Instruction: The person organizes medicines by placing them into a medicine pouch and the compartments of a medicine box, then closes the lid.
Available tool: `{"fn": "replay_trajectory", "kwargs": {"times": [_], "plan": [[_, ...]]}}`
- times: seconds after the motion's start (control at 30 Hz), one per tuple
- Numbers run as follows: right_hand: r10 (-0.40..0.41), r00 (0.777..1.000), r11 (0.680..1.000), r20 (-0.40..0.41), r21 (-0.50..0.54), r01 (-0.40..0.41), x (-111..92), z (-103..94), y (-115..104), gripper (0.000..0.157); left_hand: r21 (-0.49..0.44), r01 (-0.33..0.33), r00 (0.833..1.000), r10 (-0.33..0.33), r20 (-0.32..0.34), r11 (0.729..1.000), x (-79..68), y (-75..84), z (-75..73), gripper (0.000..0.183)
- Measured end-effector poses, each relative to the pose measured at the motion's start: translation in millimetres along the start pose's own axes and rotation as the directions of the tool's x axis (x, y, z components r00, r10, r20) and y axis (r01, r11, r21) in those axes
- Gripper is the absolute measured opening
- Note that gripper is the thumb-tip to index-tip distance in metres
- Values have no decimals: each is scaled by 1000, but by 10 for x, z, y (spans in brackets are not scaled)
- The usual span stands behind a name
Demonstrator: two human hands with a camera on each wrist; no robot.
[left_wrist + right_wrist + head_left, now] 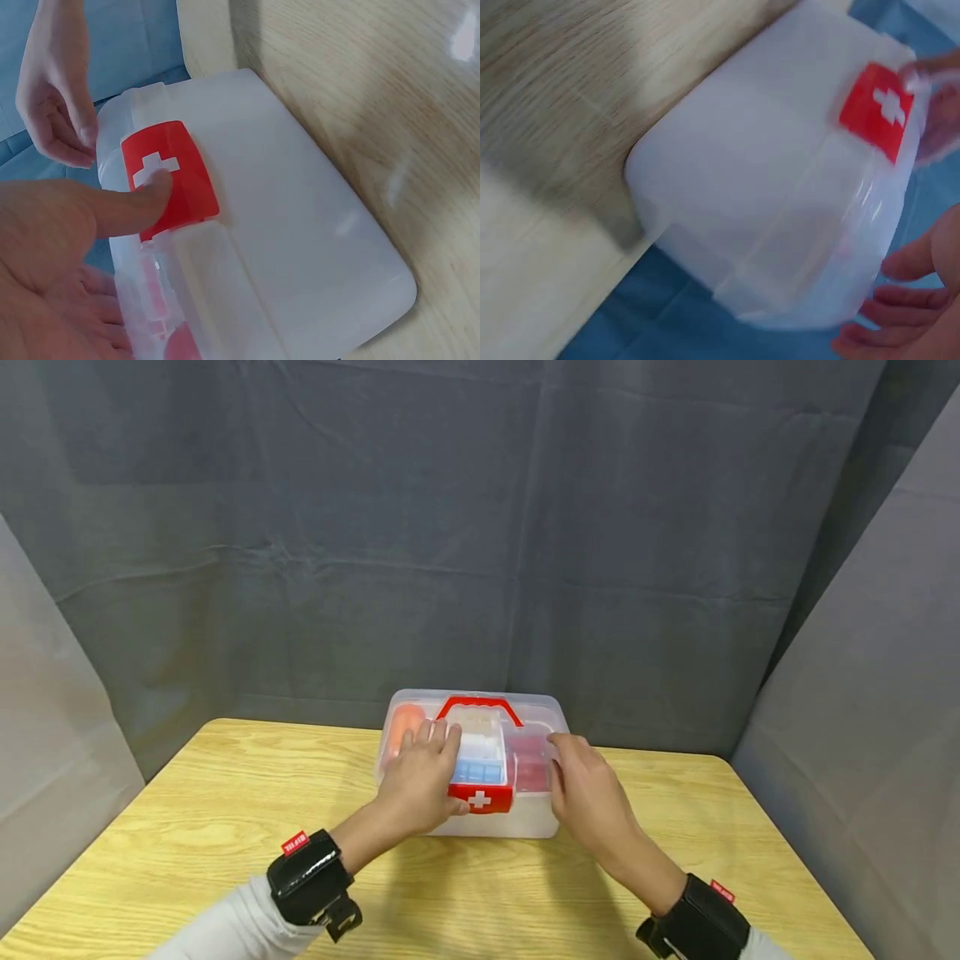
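A clear-lidded first-aid box (495,826) with a whitish body stands near the table's far edge. On its front is a red latch (500,799) marked with a white cross, and a red carry handle (480,700) lies on the lid. My left hand (420,777) rests flat over the lid's left part, fingers spread, its thumb (154,199) pressing on the latch in the left wrist view. At the lid's right edge is my right hand (592,793), fingers loosely bent; in the right wrist view its fingertips (870,309) overlap the lid's corner.
Through the lid show an orange item (407,725), a blue compartment (480,772) and dark pink contents (531,760). The wooden table (262,793) ends just behind the box, where a grey curtain (375,568) hangs. Light cloth panels (862,693) flank both sides.
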State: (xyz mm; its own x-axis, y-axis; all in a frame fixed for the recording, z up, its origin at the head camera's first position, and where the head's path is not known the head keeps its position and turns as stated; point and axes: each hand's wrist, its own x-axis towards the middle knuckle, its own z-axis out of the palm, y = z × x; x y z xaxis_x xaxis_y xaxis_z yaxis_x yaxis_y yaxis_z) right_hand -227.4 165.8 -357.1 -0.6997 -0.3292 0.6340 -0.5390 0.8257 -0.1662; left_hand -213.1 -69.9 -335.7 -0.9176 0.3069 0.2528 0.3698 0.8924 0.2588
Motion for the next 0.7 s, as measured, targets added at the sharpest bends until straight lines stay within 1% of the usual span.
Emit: {"fn": "replay_trajectory", "kwargs": {"times": [0.03, 0.07, 0.1, 0.17, 0.27, 0.33, 0.4, 0.43, 0.57, 0.7], "plan": [[-37, 999, 999, -6, -25, 37, 4, 22, -42, 28, 0, 4, 1000, -4, -2, 1000, -1, -3, 7, 97], [-61, 998, 997, -2, -52, 61, 5, 43, -80, 30, 0, 8, 1000, -8, -3, 1000, -3, -6, 15, 96], [-74, 997, 994, 14, -75, 75, 2, 63, -111, 35, -2, 11, 1000, -11, -4, 1000, -8, -8, 21, 96], [-83, 996, 990, 45, -108, 88, -9, 105, -152, 54, -15, 11, 1000, -11, -16, 1000, -18, -13, 37, 97], [-75, 994, 989, 83, -123, 85, -28, 163, -179, 82, -6, -24, 997, 23, -70, 1000, -28, -27, 73, 98], [-71, 993, 989, 94, -121, 82, -44, 201, -182, 94, 12, -52, 992, 53, -115, 999, -29, -35, 100, 96], [-66, 993, 987, 99, -137, 79, -59, 240, -184, 99, 32, -63, 987, 67, -144, 998, -32, -43, 125, 94], [-67, 993, 985, 98, -151, 82, -67, 259, -184, 101, 35, -62, 987, 66, -149, 997, -37, -45, 134, 94], [-84, 993, 965, 86, -240, 102, -86, 337, -187, 101, 55, -46, 989, 53, -138, 997, -63, -64, 167, 97], [-106, 993, 959, 54, -259, 116, -99, 395, -181, 100, 94, -51, 986, 65, -151, 994, -93, -103, 213, 101]]}}
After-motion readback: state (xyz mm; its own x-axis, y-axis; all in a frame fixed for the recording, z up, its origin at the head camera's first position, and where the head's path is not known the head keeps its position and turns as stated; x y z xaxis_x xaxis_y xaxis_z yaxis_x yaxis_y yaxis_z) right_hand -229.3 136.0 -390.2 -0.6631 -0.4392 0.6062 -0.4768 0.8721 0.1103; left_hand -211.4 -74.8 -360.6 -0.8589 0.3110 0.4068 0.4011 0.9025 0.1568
